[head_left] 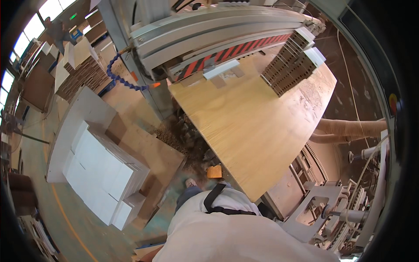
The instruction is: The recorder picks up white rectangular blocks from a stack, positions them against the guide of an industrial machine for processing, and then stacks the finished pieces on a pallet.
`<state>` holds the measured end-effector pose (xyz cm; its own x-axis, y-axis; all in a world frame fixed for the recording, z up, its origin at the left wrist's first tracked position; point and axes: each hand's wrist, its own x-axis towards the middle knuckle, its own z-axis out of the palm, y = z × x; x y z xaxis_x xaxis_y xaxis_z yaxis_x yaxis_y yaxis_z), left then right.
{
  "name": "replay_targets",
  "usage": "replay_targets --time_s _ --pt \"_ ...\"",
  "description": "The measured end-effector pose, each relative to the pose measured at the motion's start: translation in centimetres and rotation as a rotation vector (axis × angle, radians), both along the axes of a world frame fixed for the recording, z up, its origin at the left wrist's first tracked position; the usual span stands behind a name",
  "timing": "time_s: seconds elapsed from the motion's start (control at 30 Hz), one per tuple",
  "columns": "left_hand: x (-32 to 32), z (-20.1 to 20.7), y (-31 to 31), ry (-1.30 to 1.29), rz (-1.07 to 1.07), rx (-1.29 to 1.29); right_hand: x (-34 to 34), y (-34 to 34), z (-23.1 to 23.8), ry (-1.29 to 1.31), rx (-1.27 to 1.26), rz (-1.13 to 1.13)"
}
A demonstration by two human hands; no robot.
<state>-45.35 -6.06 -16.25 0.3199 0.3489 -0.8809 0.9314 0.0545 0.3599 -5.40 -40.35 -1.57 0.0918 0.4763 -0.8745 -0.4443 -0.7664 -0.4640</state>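
Neither of my hands shows. A sliver of my left arm (150,256) appears at the lower edge, beside my pale shirt, and the hand beyond it is out of the picture. In front of me lies a wooden worktable board (235,135). Toward its far right stands a stack of drilled panels (288,65), brown on the edges with rows of holes and white on top. A small white strip (221,69) rests near the machine's striped guard. On my left, white panels (98,163) are piled on a brown board.
A long machine beam (209,37) with a red-and-black striped guard (231,56) spans the far side. A blue segmented hose (114,74) hangs at its left. Sawdust (172,142) and an orange block (214,171) lie on the floor. Ribbed ducting (349,127) runs right. A person (56,32) stands far left.
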Motion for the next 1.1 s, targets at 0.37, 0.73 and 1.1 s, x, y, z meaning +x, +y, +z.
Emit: replay_targets --time_s 0.37,0.73,1.1 --pt "4.9 2.2 2.9 0.045 -0.187 0.067 10.4 0.7 1.1 0.161 0.145 0.588" --pt "21.2 7.6 11.1 -0.261 -0.506 0.615 33.7 15.7 22.2 -1.257 0.610 -0.593" --pt "37.9 17.2 11.4 -0.948 -0.158 0.446 43.4 24.6 21.5 -1.043 0.476 -0.662"
